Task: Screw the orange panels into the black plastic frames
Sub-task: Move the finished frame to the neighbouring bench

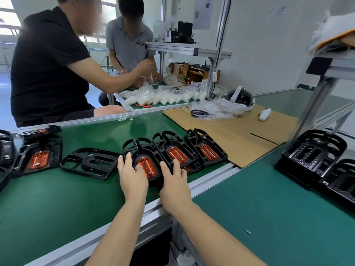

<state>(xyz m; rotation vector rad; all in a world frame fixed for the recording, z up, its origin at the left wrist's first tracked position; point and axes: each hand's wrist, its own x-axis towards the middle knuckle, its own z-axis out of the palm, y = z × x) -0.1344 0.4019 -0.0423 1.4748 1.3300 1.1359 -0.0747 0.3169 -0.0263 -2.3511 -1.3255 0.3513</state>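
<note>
Nearest, on the green worktop (57, 198): my left hand (132, 175) and right hand (175, 181), grip slack with fingers straight, press flat on the front black frame (134, 150), whose glossy translucent orange panel (147, 166) sits seated with small pale screw heads showing. Right of that frame, two more frames (206, 144) carry panels, and left of it lie one empty frame (90, 162) and one fitted. Beyond them, cardboard (230, 135); I judge the batch roughly half done, no driver visible.
</note>
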